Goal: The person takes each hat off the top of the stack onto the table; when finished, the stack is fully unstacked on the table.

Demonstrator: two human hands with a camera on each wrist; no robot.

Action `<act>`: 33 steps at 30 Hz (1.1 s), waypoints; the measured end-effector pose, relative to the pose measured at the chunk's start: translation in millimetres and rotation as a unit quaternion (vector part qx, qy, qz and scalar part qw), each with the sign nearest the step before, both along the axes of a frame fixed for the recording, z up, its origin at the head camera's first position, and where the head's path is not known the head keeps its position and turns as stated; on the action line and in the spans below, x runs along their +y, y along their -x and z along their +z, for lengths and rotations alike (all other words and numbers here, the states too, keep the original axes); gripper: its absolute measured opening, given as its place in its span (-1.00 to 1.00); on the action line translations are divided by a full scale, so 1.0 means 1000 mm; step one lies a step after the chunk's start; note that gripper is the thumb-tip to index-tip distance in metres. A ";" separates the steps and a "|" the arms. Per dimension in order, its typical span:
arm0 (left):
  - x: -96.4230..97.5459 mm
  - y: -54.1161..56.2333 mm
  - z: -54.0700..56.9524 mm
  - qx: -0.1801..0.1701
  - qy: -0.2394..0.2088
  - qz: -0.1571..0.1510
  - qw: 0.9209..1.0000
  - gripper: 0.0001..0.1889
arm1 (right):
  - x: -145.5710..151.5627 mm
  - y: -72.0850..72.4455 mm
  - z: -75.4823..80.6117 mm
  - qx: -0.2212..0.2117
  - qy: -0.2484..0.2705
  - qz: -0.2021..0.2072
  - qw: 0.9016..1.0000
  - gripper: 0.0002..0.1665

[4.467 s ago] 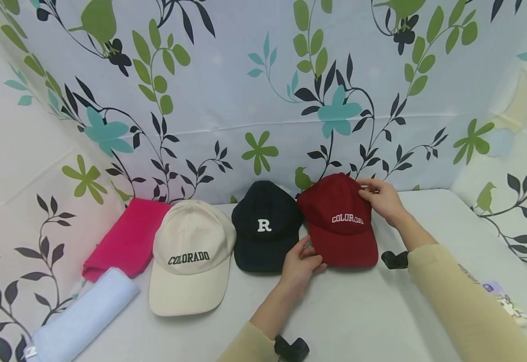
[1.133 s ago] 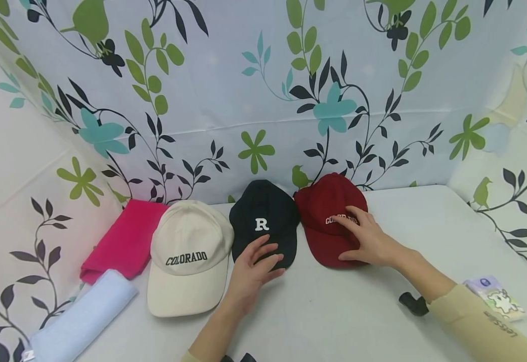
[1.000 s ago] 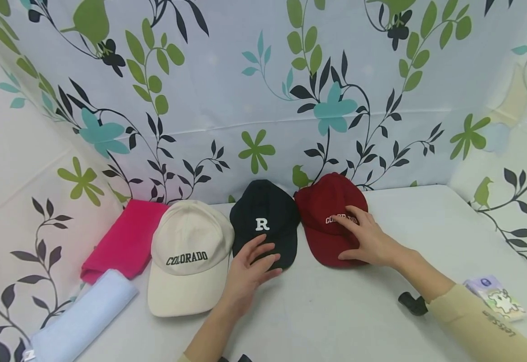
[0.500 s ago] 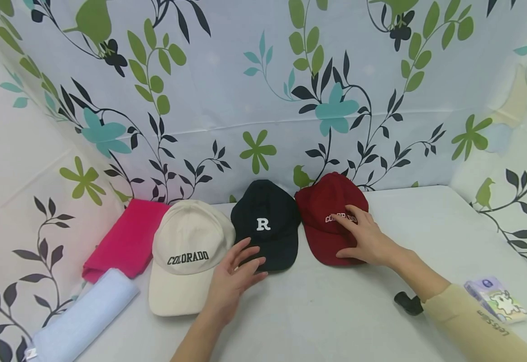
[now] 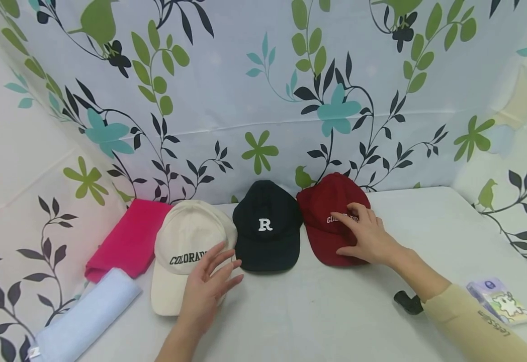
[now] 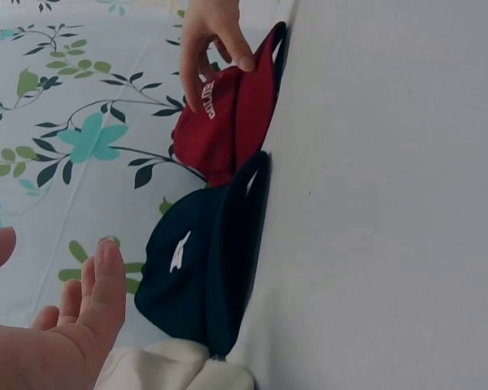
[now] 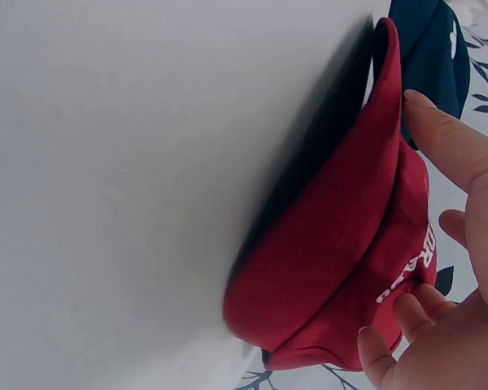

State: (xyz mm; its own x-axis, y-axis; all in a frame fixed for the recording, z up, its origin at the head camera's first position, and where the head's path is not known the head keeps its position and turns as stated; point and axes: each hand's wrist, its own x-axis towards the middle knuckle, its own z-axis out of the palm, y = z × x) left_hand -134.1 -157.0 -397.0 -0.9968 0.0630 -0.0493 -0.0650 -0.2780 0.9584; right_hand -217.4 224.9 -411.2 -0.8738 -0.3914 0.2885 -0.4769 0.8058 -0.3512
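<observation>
Three baseball caps stand in a row. The cream cap (image 5: 188,229) reads COLORADO in dark letters, the dark navy cap (image 5: 268,254) bears a white R, and the red cap (image 5: 322,241) reads COLORADO in white. In the head view my left hand (image 5: 206,289) overlaps the cream cap's right side and brim, its fingers loosely spread and holding nothing. My right hand (image 5: 372,239) is over the right front of the red cap, thumb by the brim and fingers by the lettering, part of which it hides. In the right wrist view its fingers are spread, not gripping the red cap (image 7: 333,219).
A folded pink cloth (image 5: 129,236) lies behind the cream cap's left side. In front of it is a rolled light-blue towel (image 5: 84,314). A small lilac patterned packet (image 5: 501,301) lies at the right by my sleeve. A leaf-print curtain (image 5: 227,100) backs the white table (image 5: 309,327).
My left hand has moved left, from the red cap's brim past the navy cap to the cream cap. My right hand came from the red cap's side to its front, then stayed.
</observation>
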 end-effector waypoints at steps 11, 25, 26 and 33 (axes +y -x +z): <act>-0.025 -0.014 0.002 0.001 0.025 0.022 0.999 -0.41 | -0.001 0.005 0.008 0.012 -0.009 -0.016 1.000 -0.01; -0.056 -0.029 0.001 0.002 0.055 0.051 0.997 -0.43 | -0.030 0.011 0.020 0.018 0.020 0.022 0.999 -0.01; -0.058 -0.030 -0.001 0.007 0.055 0.055 0.997 -0.43 | -0.034 0.011 0.021 0.015 0.022 0.026 0.999 0.00; -0.071 -0.035 -0.009 0.038 0.048 0.067 0.996 -0.44 | -0.060 0.014 0.027 0.003 0.035 0.033 0.999 0.04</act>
